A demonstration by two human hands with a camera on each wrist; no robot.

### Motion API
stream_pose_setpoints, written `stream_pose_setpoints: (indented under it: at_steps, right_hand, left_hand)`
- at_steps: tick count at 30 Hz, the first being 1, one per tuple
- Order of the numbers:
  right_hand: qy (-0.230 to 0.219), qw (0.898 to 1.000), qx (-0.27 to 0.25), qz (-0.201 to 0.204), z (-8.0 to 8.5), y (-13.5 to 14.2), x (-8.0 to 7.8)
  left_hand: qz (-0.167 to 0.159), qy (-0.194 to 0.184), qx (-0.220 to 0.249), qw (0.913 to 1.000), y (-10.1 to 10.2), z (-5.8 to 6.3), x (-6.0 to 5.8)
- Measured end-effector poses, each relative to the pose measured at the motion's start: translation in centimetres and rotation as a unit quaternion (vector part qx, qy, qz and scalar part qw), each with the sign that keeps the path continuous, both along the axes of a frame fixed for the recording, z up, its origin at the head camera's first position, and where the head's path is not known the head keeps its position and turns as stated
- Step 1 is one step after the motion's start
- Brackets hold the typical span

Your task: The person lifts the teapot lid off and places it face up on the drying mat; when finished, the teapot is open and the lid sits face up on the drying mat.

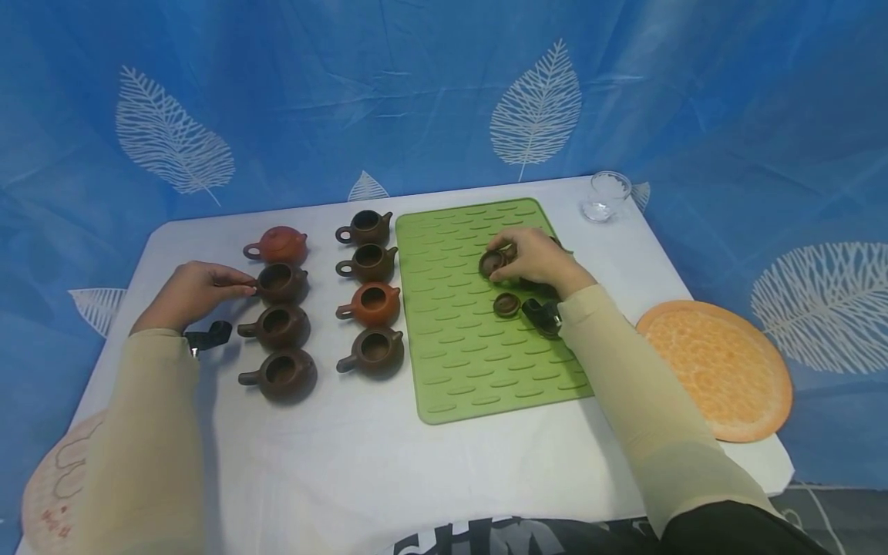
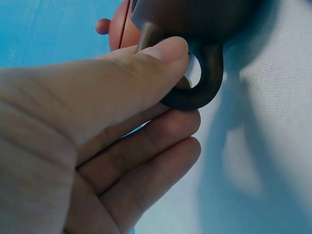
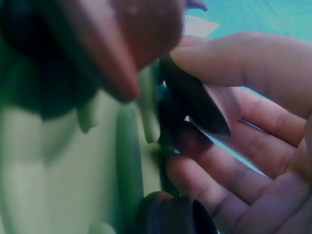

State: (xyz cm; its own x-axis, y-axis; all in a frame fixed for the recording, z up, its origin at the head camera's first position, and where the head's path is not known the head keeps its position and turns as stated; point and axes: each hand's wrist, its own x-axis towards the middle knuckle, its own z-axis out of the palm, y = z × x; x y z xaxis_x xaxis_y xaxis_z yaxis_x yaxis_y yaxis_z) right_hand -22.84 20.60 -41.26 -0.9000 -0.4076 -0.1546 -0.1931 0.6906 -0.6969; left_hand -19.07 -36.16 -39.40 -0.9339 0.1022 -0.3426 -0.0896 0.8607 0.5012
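Observation:
My left hand (image 1: 197, 291) pinches the ring handle (image 2: 212, 80) of a dark brown lidless teapot (image 1: 279, 284) between thumb and fingers. This pot stands in the left column, right in front of a reddish teapot (image 1: 280, 246) with its lid on. Over the green mat (image 1: 451, 370), my right hand (image 1: 534, 258) pinches a small dark brown lid (image 1: 493, 264). In the right wrist view, the thumb presses this lid (image 3: 200, 102) from above, with the fingers curled under it. A round brown lid (image 1: 506, 305) lies on the mat just nearer; others are partly hidden by the hand.
Two more lidless brown teapots (image 1: 283, 327) stand nearer in the left column. A second column holds several lidless pots, one of them reddish (image 1: 375, 304). A clear glass cup (image 1: 605, 199) stands at the back right, and a round orange mat (image 1: 721, 370) lies at the right edge.

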Motion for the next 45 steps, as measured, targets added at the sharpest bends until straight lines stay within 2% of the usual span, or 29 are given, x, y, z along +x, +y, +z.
stream_pose_setpoints:
  at_steps: [10,22,36,41,45]
  right_hand:
    - [-0.001,1.000,0.002,-0.005,-0.1,-0.1,0.2]
    - [-0.005,1.000,-0.013,-0.027,0.3,0.3,0.8]
    - [0.011,0.999,-0.018,-0.031,0.5,0.2,1.2]
    - [0.012,0.999,-0.014,-0.031,0.5,0.1,1.2]
    - [0.007,0.999,-0.015,-0.032,0.6,0.0,1.2]
  left_hand:
    - [0.003,-0.005,0.002,1.0000,0.0,-0.1,0.0]
    - [-0.008,0.003,0.000,1.0000,0.1,0.1,0.1]
    - [-0.026,0.010,0.006,0.9996,0.1,0.5,0.2]
    - [-0.029,0.014,0.001,0.9995,-0.2,0.9,0.2]
    - [-0.028,0.023,0.003,0.9993,-0.5,1.8,0.2]
